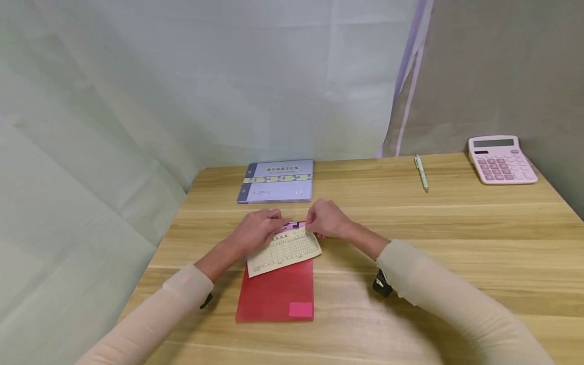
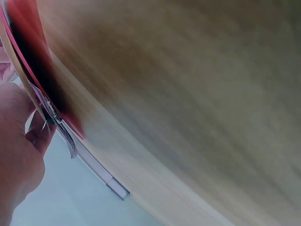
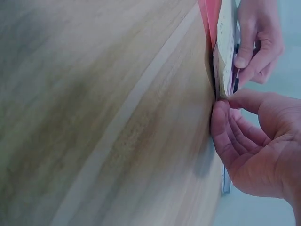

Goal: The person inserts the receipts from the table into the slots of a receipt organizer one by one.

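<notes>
A cream printed form [image 1: 285, 252] lies slanted over the upper part of a red folder [image 1: 275, 294], with a purplish sheet showing at the top edge. My left hand [image 1: 261, 229] is at that edge, its thumb and fingers pinching a small black clip [image 1: 295, 224]. In the right wrist view the left thumb presses beside the clip [image 3: 236, 84]. My right hand [image 1: 328, 219] pinches the form's upper right corner between thumb and fingertips, seen closely in the right wrist view. The folder's edge [image 2: 42, 66] stands on the left of the left wrist view, where the left fingers bend round the paper stack.
Behind the hands lies a blue-grey account book [image 1: 278, 181]. A light green pen [image 1: 422, 173] and a pink calculator [image 1: 502, 160] sit at the back right of the wooden table [image 1: 456, 233]. A pink label [image 1: 300, 309] marks the folder's lower corner. Pale curtains [image 1: 255, 81] hang behind.
</notes>
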`<action>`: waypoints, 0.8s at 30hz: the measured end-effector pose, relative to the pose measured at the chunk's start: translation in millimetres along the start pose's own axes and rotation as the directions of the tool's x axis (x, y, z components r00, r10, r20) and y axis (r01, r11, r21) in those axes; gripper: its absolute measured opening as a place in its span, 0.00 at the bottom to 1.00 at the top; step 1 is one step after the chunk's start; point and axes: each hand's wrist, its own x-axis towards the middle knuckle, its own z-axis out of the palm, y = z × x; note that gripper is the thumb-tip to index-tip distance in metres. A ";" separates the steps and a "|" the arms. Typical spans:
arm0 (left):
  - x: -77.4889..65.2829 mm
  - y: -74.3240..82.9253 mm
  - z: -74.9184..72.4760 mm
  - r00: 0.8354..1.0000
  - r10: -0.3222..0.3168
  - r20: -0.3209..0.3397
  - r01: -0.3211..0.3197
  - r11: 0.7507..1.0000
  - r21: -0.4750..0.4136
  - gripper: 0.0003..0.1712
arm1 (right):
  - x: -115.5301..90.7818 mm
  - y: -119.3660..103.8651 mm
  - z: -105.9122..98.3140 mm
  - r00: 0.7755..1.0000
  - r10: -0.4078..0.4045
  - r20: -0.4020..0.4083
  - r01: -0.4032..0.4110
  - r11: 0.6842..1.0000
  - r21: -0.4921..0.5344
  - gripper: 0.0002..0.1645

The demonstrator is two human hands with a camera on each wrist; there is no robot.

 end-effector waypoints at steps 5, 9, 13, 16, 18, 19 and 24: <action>0.0 1.0 0.9 1.000 0.006 -0.015 -0.006 1.000 0.008 0.21 | -0.2 -2.0 2.3 0.999 0.028 -0.038 -0.028 1.000 0.002 0.07; 0.0 2.3 0.8 1.000 -0.013 -0.004 0.013 1.000 -0.008 0.21 | -1.5 -3.4 5.4 0.995 0.055 -0.081 -0.055 0.998 0.009 0.07; 0.6 2.4 0.4 1.000 -0.027 0.005 0.027 0.999 -0.021 0.22 | -4.2 -6.7 7.7 0.988 0.083 -0.127 -0.080 0.996 0.028 0.07; 1.5 2.0 0.3 1.000 -0.016 -0.001 0.016 1.000 -0.021 0.21 | -7.7 -11.7 7.8 0.984 0.096 -0.150 -0.089 0.995 0.049 0.07; 2.1 1.6 0.5 1.000 -0.009 -0.008 0.009 1.000 -0.021 0.21 | -9.6 -14.6 7.6 0.984 0.094 -0.152 -0.086 0.995 0.059 0.08; 2.3 1.4 0.5 1.000 -0.008 -0.009 0.008 1.000 -0.022 0.21 | -10.5 -15.8 7.5 0.985 0.092 -0.145 -0.084 0.995 0.061 0.08; 1.6 1.4 0.3 1.000 -0.020 0.002 0.020 0.999 -0.031 0.21 | -11.6 -14.2 10.0 0.991 0.094 -0.100 -0.084 0.991 0.100 0.12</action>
